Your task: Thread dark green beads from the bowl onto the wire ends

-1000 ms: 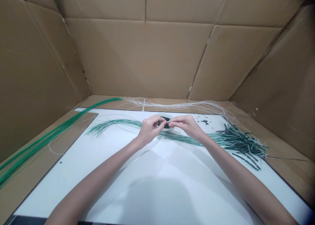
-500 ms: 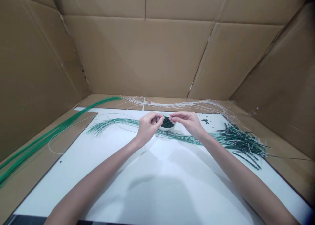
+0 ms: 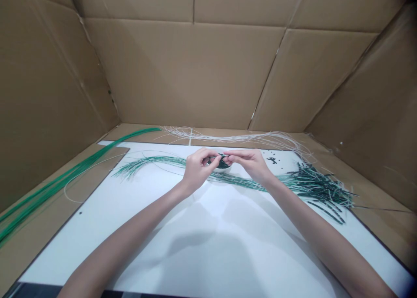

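Note:
My left hand [image 3: 199, 167] is pinched closed on a thin pale wire [image 3: 224, 155], whose short length shows between my fingertips. Facing it, my right hand [image 3: 250, 162] is also closed in a pinch at the other end of that wire; whatever small thing lies between its fingers is too small to make out. Just below my fingertips stands a small white bowl [image 3: 223, 170] filled with dark green beads [image 3: 223, 163], partly covered by both hands. Behind my wrists a bundle of green wires [image 3: 241, 183] runs across the white board.
Dark beaded wire ends [image 3: 322, 187] are heaped at the right, with a few beaded pieces [image 3: 327, 212] in front. Loose beads [image 3: 271, 160] lie scattered behind. White wires [image 3: 228, 138] stretch along the back; green strands [image 3: 81, 165] lie left. Cardboard walls [image 3: 182, 72] enclose the white board [image 3: 130, 228].
My fingertips have come slightly closer together over the bowl, and the pale wire now shows bridging them. The arms have barely moved.

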A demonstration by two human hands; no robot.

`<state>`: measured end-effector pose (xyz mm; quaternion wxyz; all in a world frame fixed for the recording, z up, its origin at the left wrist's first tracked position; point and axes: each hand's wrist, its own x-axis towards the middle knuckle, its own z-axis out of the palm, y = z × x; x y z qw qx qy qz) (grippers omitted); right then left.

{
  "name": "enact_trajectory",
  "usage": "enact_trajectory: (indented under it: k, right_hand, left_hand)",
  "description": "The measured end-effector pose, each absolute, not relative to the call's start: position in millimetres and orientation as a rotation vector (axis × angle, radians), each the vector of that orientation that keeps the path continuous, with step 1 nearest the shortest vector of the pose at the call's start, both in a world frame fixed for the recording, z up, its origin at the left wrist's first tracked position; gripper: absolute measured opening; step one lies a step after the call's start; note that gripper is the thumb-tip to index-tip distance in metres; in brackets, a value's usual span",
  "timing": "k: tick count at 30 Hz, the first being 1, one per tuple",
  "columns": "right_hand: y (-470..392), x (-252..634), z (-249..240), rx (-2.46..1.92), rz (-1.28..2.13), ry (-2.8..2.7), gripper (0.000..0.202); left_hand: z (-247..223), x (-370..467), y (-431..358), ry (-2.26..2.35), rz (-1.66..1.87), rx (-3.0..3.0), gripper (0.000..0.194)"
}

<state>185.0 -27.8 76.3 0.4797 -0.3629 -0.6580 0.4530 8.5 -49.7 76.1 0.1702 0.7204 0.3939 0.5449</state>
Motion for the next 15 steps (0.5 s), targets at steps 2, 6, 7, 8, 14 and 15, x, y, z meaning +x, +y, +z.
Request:
enact_trajectory:
  k: [2, 6, 7, 8, 14, 15]
  right_hand:
    - [-27.3, 185.4, 75.5, -0.885, 1.088, -1.616, 0.023]
    - [-25.8, 185.9, 73.9, -0.864, 1.09, -1.612, 0.022]
    - [-25.5, 185.9, 73.4, -0.86, 1.093, -1.609, 0.021]
    - [-25.2, 185.8, 73.0, -0.856, 1.094, -1.606, 0.021]
    - [-26.0, 185.2, 73.6, -0.859, 1.067, -1.62, 0.02]
    - [-26.6, 185.2, 74.6, -0.865, 1.054, -1.63, 0.02]
  left_hand:
    - [75.4, 8.4, -49.3, 1.12, 1.545, 2.053, 0.011]
    - [73.9, 8.1, -48.6, 1.116, 1.544, 2.055, 0.01]
    - [73.6, 8.1, -48.5, 1.114, 1.544, 2.056, 0.01]
    - [73.4, 8.1, -48.5, 1.111, 1.544, 2.057, 0.01]
    - [74.3, 8.5, -48.6, 1.117, 1.555, 2.083, 0.009]
    - [74.7, 8.5, -48.7, 1.123, 1.555, 2.092, 0.008]
